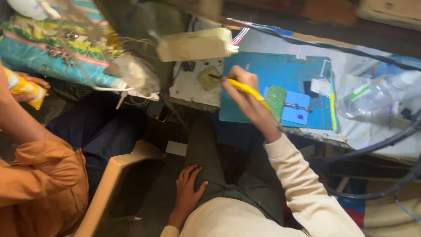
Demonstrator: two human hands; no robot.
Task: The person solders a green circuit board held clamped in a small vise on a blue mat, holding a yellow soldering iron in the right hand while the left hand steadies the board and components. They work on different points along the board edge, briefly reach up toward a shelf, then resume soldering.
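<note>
Now: right hand (243,90) grips yellow iron (245,90) | green board (276,100) beside | bottle (377,94) apart

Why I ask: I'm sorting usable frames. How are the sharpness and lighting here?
Head view: soft all over; right hand with yellow soldering iron slightly smeared; clear plastic bottle streaked by motion; blue mat well lit; left hand on the thigh dim; top edge dark.
</note>
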